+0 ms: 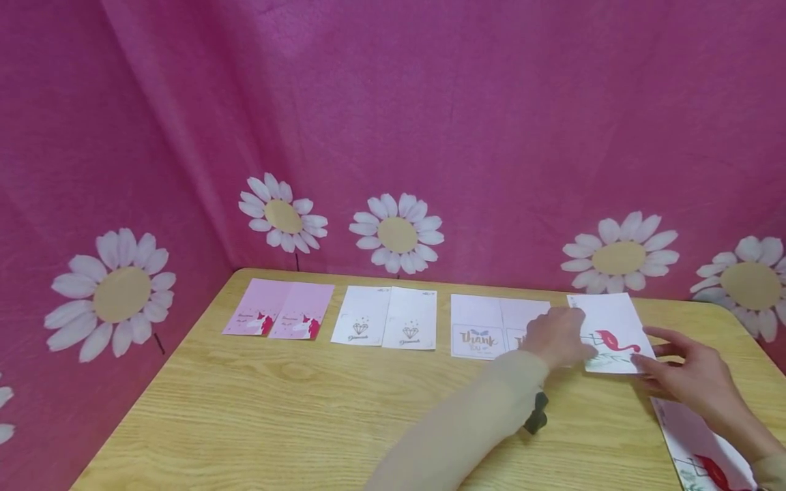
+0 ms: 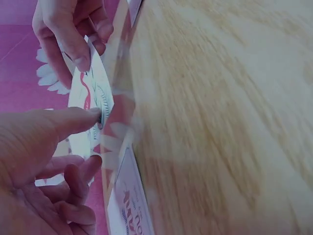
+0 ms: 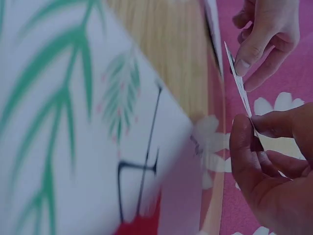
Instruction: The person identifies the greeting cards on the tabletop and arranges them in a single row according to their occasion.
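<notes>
A white card with a red flamingo and green leaves (image 1: 610, 341) is held slightly above the table at the right of the row. My left hand (image 1: 557, 335) pinches its left side, with the thumb on the printed face in the left wrist view. On the opposite edge, my right hand (image 1: 696, 365) pinches the card between thumb and fingers. Just left of it lie two "Thank you" cards (image 1: 475, 339), the right one partly covered by my left hand. Another flamingo card (image 1: 700, 447) lies at the near right, below my right forearm.
Two pink unicorn cards (image 1: 250, 310) lie at the far left of the wooden table (image 1: 276, 416). Beside them are two white diamond cards (image 1: 410, 317). A pink curtain with daisies (image 1: 491, 136) hangs directly behind the table's back edge.
</notes>
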